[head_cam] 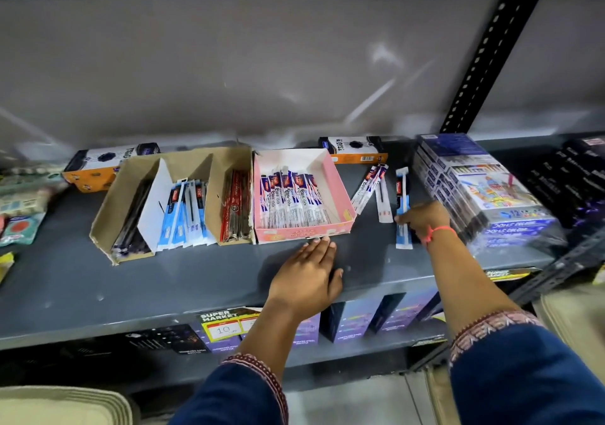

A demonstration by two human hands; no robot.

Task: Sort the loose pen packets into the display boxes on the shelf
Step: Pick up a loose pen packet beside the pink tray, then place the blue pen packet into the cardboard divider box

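Observation:
A pink display box (pixel 340 192) on the grey shelf (pixel 163 280) holds several white and blue pen packets. Left of it a brown cardboard box (pixel 108 208) has three slots with dark, blue and red packets. My left hand (pixel 307 277) lies flat on the shelf, fingertips touching the pink box's front edge. To the right of the pink box lie loose packets: two white ones (pixel 376 192) and a blue one (pixel 402 208). My right hand (pixel 424 220) rests on the blue packet, fingers curled on its lower half.
A stack of wrapped colour-pen boxes (pixel 481 192) stands just right of my right hand. Orange and black boxes (pixel 357 151) sit at the back. Dark packs (pixel 576 182) fill the far right, mixed small goods (pixel 19 215) the far left. A black shelf upright (pixel 484 64) rises at the right.

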